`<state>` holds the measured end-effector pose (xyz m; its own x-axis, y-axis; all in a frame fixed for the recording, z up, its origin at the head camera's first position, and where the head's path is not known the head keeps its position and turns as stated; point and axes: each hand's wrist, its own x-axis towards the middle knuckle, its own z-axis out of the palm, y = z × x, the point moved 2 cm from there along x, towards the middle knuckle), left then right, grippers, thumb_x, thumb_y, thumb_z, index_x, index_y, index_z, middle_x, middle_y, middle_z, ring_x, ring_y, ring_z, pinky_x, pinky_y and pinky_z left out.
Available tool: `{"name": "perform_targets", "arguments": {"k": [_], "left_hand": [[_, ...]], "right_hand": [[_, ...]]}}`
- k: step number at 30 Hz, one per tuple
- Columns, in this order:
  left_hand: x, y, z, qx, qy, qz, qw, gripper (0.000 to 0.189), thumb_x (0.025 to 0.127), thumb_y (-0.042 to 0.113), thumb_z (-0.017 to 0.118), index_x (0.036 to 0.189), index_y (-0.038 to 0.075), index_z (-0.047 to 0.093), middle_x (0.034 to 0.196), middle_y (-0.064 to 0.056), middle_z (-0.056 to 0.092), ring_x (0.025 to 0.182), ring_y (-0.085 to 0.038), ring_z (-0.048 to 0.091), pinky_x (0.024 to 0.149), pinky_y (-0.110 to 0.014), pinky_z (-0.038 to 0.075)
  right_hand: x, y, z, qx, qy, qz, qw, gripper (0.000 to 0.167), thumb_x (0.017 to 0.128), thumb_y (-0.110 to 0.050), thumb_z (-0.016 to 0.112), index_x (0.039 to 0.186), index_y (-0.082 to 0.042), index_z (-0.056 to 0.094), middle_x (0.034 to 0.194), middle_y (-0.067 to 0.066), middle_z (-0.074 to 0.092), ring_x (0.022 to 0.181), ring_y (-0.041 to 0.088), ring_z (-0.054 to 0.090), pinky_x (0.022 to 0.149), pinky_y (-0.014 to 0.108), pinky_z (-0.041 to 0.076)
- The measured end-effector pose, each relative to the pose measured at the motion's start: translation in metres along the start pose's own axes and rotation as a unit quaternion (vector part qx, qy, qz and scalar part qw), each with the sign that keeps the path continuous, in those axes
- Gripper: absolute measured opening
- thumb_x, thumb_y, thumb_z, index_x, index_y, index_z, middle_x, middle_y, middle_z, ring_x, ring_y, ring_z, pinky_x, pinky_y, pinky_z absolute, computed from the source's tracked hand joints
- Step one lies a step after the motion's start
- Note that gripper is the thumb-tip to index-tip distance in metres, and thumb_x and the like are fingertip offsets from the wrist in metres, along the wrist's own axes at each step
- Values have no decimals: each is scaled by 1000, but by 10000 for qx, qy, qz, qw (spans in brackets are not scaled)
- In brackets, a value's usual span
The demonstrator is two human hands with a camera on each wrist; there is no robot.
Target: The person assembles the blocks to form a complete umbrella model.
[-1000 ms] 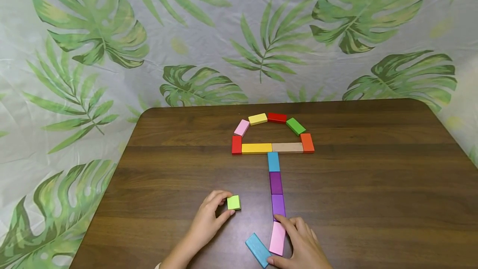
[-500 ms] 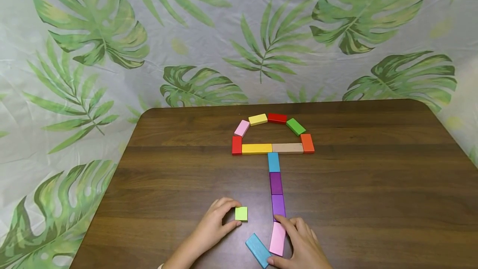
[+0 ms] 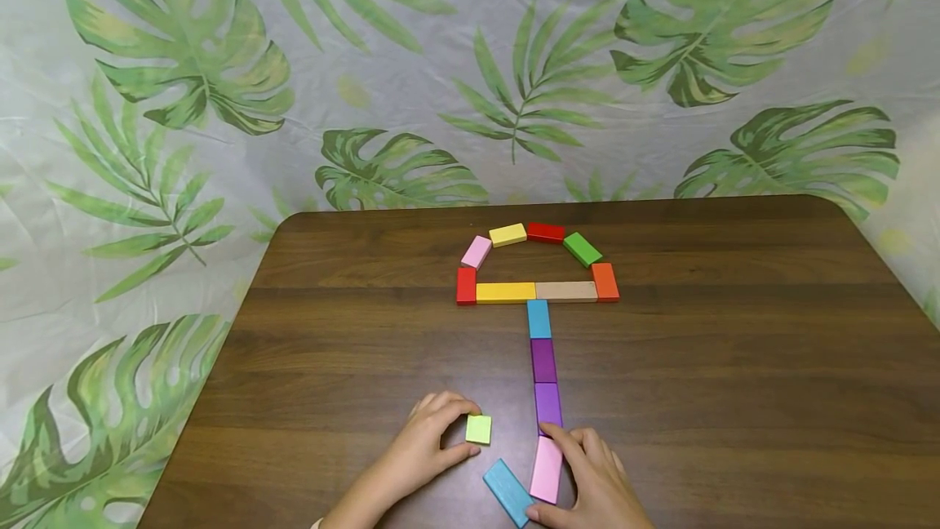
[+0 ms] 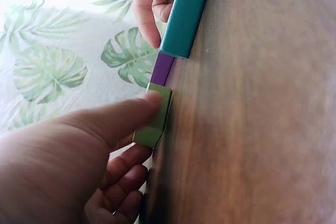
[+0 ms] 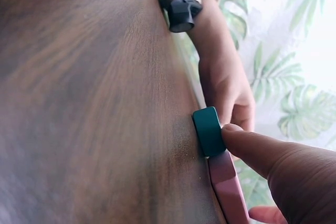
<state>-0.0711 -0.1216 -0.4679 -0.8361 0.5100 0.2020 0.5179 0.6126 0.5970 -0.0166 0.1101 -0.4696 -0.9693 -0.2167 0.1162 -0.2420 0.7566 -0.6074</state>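
Observation:
My left hand [image 3: 429, 447] pinches a small lime-green block [image 3: 479, 429] between thumb and fingers, close to the table. In the left wrist view the thumb lies across this green block [image 4: 152, 124]. My right hand [image 3: 598, 480] curves along the right side of a pink block [image 3: 546, 470]. Its index fingertip lies where the pink block meets a violet block [image 3: 547, 406], and its thumb is against the lower end of a slanted blue block [image 3: 507, 490]. The right wrist view has the thumb touching this blue block [image 5: 209, 132], with the pink block [image 5: 231, 195] just behind it.
Above the violet block runs a dark purple block [image 3: 543, 360], then a light-blue block [image 3: 538, 319]. That column meets a row of a yellow block [image 3: 505, 293] and a plain wood block [image 3: 566, 291]. Several coloured blocks arch over it. The brown table [image 3: 352, 308] backs onto a leaf-print cloth [image 3: 470, 72].
My left hand has moved right and toward me with the lime-green block, bringing it close to the slanted blue block. The right hand and the other blocks have stayed in place.

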Motion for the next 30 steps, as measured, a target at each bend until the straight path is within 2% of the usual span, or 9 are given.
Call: {"name": "perform_targets", "arguments": {"k": [7,18,30], "left_hand": [[-1,0,2,-4,-10,333,9994,26,83,34,63,105,22,60,103,15,53,92,-7,46,81,-32,36],[0,5,4,55,143,457,9988,25,79,35,66,101,22,61,99,14,55,91,-7,47,80,-29,35],[-1,5,6,37,91,510,9987,26,80,38,64,101,24,61,100,16,54,93,-6,47,82,-29,35]], "right_hand": [[0,1,0,-17,17,5,10000,89,52,-66,72,124,-17,53,91,-15,36,77,3,35,64,26,31],[0,-1,-1,87,-328,354,9988,91,52,-69,70,125,-17,51,91,-14,36,77,5,35,65,27,31],[1,-1,0,53,-220,230,9995,91,52,-67,71,126,-17,51,91,-15,35,78,4,36,67,27,31]]}}
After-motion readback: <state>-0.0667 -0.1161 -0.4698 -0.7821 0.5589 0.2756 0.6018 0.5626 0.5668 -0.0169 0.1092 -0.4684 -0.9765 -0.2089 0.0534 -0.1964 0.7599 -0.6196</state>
